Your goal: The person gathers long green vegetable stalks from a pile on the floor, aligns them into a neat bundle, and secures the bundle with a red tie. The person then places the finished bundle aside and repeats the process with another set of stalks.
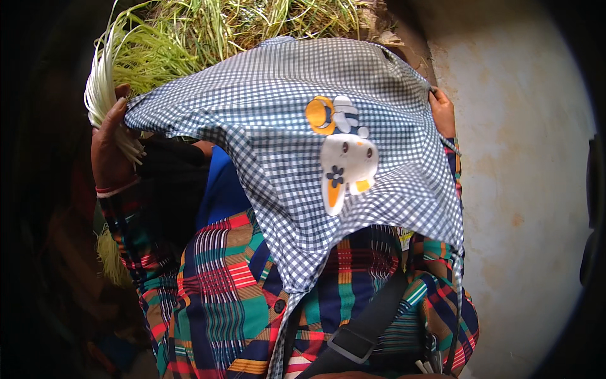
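A blue-and-white checked apron (284, 166) with a printed rabbit figure is spread in front of my chest, its straps hanging at the bottom. My left hand (111, 151) grips a bundle of long pale stalks (101, 90) and is at the apron's left corner, pinching it near the thumb. At the opposite side, my right hand (442, 113) has hold of the apron's right edge. The cloth hides my lap and most of what lies behind it.
Beyond the apron lies a heap of green and yellow leafy stalks (213, 28). Smooth pale floor (516, 189) runs along the right. A black strap with a buckle (352, 343) crosses my plaid shirt (222, 284). More pale stalks (113, 256) show at lower left.
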A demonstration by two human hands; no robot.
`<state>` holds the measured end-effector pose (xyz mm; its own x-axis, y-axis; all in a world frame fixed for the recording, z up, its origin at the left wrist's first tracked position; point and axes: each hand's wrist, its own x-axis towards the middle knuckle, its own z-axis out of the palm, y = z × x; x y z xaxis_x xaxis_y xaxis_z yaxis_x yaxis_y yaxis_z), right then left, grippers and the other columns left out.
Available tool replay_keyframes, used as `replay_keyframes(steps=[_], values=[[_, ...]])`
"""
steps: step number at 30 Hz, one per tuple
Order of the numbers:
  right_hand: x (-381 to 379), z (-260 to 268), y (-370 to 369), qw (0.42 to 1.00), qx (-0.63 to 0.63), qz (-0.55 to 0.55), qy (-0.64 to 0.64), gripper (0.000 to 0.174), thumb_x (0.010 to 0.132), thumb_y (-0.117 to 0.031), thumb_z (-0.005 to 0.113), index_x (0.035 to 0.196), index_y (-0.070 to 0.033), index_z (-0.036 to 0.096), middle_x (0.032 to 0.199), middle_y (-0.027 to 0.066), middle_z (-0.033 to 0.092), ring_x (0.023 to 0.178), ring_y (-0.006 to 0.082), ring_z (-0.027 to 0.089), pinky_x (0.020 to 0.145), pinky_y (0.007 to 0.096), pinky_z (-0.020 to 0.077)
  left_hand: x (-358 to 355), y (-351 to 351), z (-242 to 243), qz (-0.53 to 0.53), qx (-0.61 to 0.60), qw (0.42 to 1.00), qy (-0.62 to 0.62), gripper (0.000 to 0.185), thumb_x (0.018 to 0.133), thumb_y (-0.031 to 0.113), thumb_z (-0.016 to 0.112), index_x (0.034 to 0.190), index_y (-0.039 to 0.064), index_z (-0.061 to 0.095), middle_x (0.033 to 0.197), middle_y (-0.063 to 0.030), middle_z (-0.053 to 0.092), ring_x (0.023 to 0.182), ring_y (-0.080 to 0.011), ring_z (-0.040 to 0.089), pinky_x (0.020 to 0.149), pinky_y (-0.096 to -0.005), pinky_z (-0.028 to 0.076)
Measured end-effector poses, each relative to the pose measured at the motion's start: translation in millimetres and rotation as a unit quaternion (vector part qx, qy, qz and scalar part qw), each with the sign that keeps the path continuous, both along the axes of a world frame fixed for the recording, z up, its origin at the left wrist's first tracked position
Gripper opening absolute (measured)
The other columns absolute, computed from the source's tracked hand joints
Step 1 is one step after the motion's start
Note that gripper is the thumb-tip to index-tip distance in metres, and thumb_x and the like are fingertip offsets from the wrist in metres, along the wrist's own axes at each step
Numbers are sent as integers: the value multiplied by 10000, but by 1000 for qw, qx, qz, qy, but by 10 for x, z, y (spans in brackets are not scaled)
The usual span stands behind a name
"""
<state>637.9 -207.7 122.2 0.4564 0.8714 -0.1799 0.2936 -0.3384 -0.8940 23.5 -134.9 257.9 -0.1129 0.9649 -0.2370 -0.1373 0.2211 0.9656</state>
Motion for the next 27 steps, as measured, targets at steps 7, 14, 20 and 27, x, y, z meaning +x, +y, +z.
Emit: replay_keyframes(steps=[7, 14, 20, 27], values=[[12, 226, -554, 976, -150, 135, 85, 228, 983, -199, 647, 1110, -9, 654, 753, -9, 612, 565, 54, 510, 507, 208, 398, -197, -9, 147, 12, -21, 996, 86, 395, 915, 205, 719, 1268, 52, 630, 969, 23, 640, 620, -18, 518, 502, -164, 428], [-182, 510, -960, 964, -162, 185, 98, 239, 978, -204, 646, 1106, -3, 663, 774, -22, 617, 655, 54, 543, 570, 213, 418, -609, -253, 535, -27, -12, 993, 118, 348, 937, 138, 676, 1254, 9, 617, 1031, -40, 685, 874, -127, 649, 743, -243, 505], [-318, 785, -1594, 956, -207, 182, 102, 202, 958, -191, 677, 1071, -24, 685, 751, -41, 617, 627, 44, 552, 542, 201, 411, -813, -1172, 626, -70, -22, 952, 298, 322, 889, 118, 669, 1196, 24, 647, 965, 16, 654, 726, -52, 521, 615, -208, 381], [-305, 118, -1739, 908, -325, 223, 142, 224, 961, -181, 655, 1085, 4, 675, 731, -4, 621, 602, 70, 560, 521, 214, 432, -525, -1996, 176, 5, -118, 982, 145, 277, 917, 78, 674, 1180, -8, 649, 1026, -38, 675, 879, -110, 613, 771, -259, 478]])
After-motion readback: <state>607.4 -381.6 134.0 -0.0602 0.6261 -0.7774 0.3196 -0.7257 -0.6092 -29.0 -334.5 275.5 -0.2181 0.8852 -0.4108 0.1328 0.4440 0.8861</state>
